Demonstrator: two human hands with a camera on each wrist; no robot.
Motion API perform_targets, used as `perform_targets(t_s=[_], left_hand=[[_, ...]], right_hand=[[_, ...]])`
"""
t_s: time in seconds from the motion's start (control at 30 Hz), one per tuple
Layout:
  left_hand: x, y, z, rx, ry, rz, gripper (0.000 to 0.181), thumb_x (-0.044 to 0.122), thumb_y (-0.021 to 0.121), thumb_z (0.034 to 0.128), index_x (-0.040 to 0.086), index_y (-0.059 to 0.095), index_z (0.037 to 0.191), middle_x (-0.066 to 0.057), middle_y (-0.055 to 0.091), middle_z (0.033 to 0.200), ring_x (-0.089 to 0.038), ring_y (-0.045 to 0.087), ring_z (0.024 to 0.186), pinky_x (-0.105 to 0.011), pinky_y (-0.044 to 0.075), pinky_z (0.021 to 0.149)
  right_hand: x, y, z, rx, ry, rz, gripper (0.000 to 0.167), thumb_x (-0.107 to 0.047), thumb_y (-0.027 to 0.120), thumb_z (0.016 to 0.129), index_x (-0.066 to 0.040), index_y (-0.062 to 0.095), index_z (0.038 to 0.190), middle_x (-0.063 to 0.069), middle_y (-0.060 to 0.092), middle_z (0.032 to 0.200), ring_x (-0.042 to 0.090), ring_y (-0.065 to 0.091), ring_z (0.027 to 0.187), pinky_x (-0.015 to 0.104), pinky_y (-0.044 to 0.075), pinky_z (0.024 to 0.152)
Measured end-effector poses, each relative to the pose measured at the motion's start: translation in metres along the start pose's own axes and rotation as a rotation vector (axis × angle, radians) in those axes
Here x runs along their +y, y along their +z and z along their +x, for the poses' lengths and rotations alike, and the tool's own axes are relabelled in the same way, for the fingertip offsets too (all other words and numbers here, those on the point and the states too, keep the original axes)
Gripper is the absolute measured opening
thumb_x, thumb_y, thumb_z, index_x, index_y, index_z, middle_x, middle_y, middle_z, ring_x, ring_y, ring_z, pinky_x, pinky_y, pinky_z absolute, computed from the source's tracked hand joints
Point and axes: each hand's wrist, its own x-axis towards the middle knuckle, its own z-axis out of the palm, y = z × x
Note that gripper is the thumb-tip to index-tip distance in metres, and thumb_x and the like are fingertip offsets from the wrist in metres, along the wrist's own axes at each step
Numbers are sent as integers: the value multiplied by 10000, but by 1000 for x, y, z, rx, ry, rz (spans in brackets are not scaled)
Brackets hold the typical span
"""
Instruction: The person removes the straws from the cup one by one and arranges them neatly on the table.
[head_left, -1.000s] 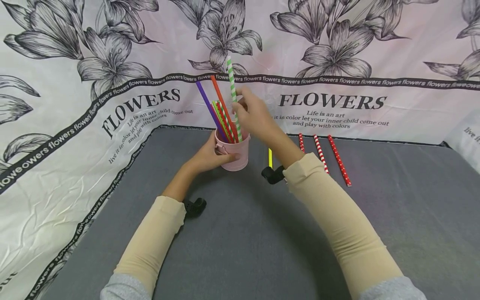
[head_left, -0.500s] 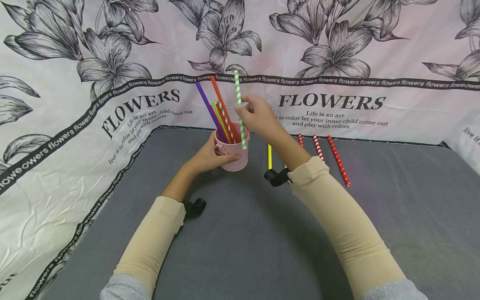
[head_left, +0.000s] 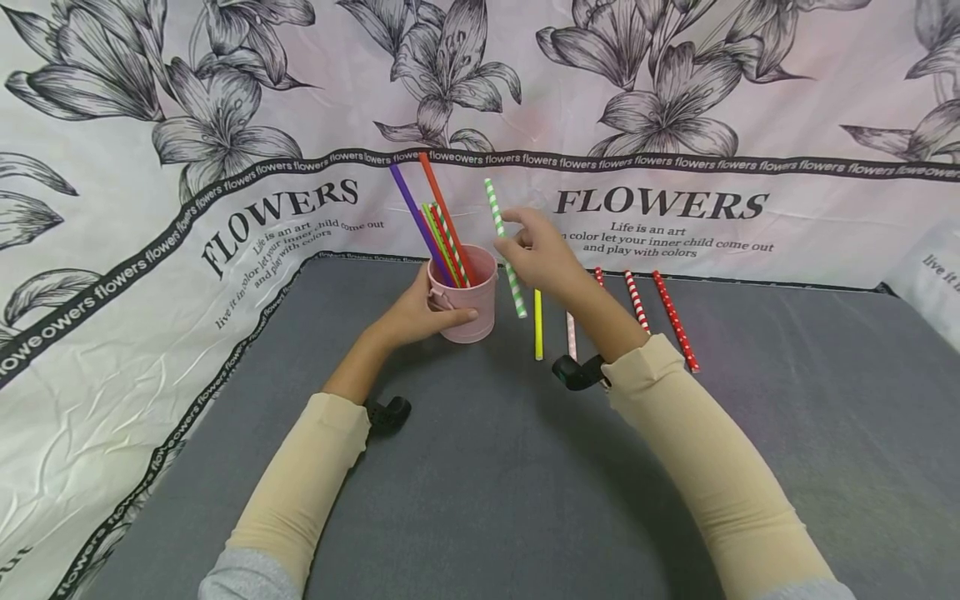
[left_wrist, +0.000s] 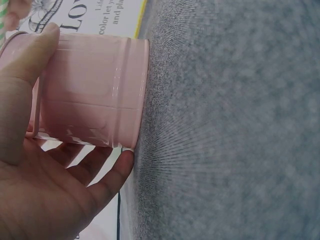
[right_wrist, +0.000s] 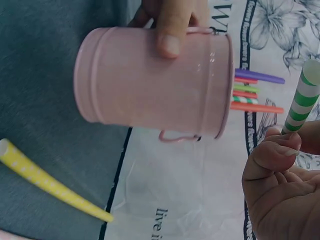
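Seen over my remote feed, a person's left hand (head_left: 412, 310) grips a pink bucket (head_left: 480, 298) standing on the gray table (head_left: 465, 467), thumb across its near side. The right hand (head_left: 536, 250) pinches a green-and-white straw (head_left: 513, 283) between thumb and fingertips just to the bucket's right, apart from it, the top leaning left; whether its lower end meets the table, I cannot tell. As I judge it, a loosened pinch would let the straw swivel or drop; swung left at this height, its low end could catch the bucket's outer wall; and a tug by the left hand might tip the bucket, its tall straws all leaning one way. My count: two hands, one bucket, one straw held. In the bucket, six straw ends show from the right wrist: one purple (right_wrist: 260, 76), one lime (right_wrist: 247, 89), one striped (right_wrist: 245, 99) and three red or orange (right_wrist: 257, 108). On the table lie five: one yellow straw (head_left: 538, 325), one pink straw (head_left: 572, 337), one red striped straw (head_left: 637, 300) and two red dotted straws (head_left: 675, 321), some partly behind the right forearm. One floral cloth (head_left: 300, 125) backs the scene.
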Motion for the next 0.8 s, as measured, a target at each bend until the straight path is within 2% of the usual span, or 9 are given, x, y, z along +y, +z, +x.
perform_targets(t_s=[0.17, 0.27, 0.4, 0.47, 0.57, 0.7, 0.8], left_hand=[[-2, 1, 0, 6, -7, 10, 919, 273, 816, 842, 147, 211, 1523, -77, 444, 1429, -222, 463, 1271, -473, 393, 1077], [15, 0, -8, -2, -19, -11, 904, 219, 803, 849, 106, 208, 1520, -117, 433, 1438, -256, 453, 1283, -489, 379, 1088], [39, -2, -18, -13, -37, -33, 876, 135, 772, 862, 48, 197, 1517, -179, 413, 1443, -304, 438, 1291, -505, 367, 1095], [38, -3, -18, -13, -46, -22, 878, 139, 767, 867, 49, 192, 1523, -182, 411, 1447, -307, 436, 1293, -506, 366, 1095], [25, -3, -12, -11, -56, -10, 906, 173, 779, 865, 85, 181, 1540, -167, 404, 1462, -308, 428, 1300, -516, 363, 1094], [4, -1, -3, -2, -52, -5, 931, 236, 799, 856, 147, 183, 1548, -127, 406, 1473, -287, 419, 1312, -522, 351, 1101], [-1, 0, -1, 6, -38, 9, 927, 276, 809, 847, 166, 200, 1538, -96, 425, 1454, -255, 432, 1299, -507, 357, 1099]], right_hand=[[14, -8, -8, 13, 51, 42, 457, -154, 562, 1029, -94, 452, 1469, 143, 598, 855, 156, 461, 556, 267, 416, 519], [20, -14, -12, 7, 73, 53, 459, -149, 555, 1034, -87, 447, 1476, 148, 586, 846, 148, 451, 540, 267, 412, 504], [29, -23, -16, -12, 107, 52, 455, -171, 535, 1047, -94, 433, 1484, 150, 562, 861, 155, 462, 585, 297, 434, 551], [33, -27, -19, -18, 130, 45, 466, -189, 522, 1055, -100, 410, 1499, 145, 550, 864, 169, 453, 605, 316, 430, 579], [40, -33, -23, -16, 167, 23, 495, -202, 515, 1058, -95, 376, 1521, 124, 570, 902, 169, 459, 626, 323, 438, 603], [50, -42, -28, -16, 204, -20, 511, -202, 512, 1055, -89, 362, 1530, 177, 609, 1000, 165, 482, 630, 331, 466, 610], [58, -50, -33, -18, 215, -45, 502, -199, 518, 1050, -91, 375, 1519, 187, 604, 1020, 174, 484, 622, 329, 459, 601]])
